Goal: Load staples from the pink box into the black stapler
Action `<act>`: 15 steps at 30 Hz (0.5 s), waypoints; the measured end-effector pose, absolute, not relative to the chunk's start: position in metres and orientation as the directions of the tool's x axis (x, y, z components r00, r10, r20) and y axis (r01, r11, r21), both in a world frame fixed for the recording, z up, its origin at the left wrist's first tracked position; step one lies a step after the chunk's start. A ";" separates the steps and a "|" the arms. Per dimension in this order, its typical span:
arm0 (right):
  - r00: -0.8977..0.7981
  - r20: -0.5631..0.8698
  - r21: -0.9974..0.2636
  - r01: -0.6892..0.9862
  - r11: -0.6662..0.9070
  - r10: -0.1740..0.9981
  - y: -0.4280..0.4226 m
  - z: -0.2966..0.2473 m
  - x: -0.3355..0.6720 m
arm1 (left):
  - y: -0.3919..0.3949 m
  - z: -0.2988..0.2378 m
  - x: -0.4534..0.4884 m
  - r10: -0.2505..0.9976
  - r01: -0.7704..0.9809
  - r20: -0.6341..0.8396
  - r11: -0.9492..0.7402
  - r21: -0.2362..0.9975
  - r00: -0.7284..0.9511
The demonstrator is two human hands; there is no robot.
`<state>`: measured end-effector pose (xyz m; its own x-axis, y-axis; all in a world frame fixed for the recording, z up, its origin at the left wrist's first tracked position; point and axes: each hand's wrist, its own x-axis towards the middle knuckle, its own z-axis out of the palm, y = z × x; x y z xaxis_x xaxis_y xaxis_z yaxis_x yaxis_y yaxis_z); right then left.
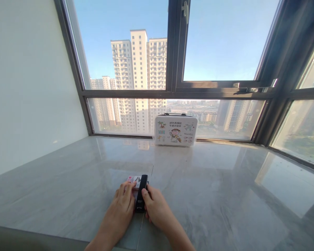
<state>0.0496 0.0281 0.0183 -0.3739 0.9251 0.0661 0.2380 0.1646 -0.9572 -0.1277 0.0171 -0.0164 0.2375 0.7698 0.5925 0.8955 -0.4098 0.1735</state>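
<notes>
A black stapler [140,197] lies lengthwise between my two hands on the grey marbled ledge. My right hand [156,205] grips its right side, thumb near the top edge and fingers curled underneath or behind. My left hand [122,201] is bent over a small white and pink printed box [136,180], which touches or nearly touches the stapler's left side. Fingers of the left hand rest on the box and hide part of it. Whether the stapler is lifted off the ledge, I cannot tell.
A white case with cartoon prints [176,131] stands upright against the window at the back of the marbled ledge [211,181]. Dark window frames [172,93] border the ledge behind and at right, and a white wall [34,87] rises at left.
</notes>
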 end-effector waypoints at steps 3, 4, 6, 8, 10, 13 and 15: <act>-0.341 0.101 -0.966 0.192 0.174 0.935 0.025 0.019 0.049 | 0.018 -0.018 -0.129 0.737 0.890 0.603 -0.445 0.095 0.304; -0.336 0.107 -0.969 0.174 0.173 0.936 0.025 0.019 0.048 | 0.019 -0.018 -0.129 0.729 0.884 0.604 -0.459 0.082 0.323; -0.332 0.111 -0.976 0.140 0.165 0.937 0.023 0.017 0.045 | 0.019 -0.016 -0.131 0.741 0.877 0.595 -0.466 0.120 0.312; -0.294 0.084 -0.986 0.110 0.121 0.952 0.022 0.013 0.044 | 0.016 -0.010 -0.132 0.778 0.872 0.590 -0.427 0.242 0.217; -0.203 0.026 -0.994 0.096 0.047 0.979 0.020 0.009 0.051 | 0.008 0.000 -0.128 0.796 0.856 0.603 -0.347 0.383 0.053; -0.034 0.016 -0.992 0.125 0.020 0.999 0.016 0.002 0.087 | -0.011 0.022 -0.102 0.743 0.823 0.656 -0.286 0.490 -0.132; 0.040 0.098 -0.976 0.199 0.088 0.994 0.011 0.001 0.124 | -0.023 0.036 -0.069 0.691 0.803 0.714 -0.360 0.474 -0.112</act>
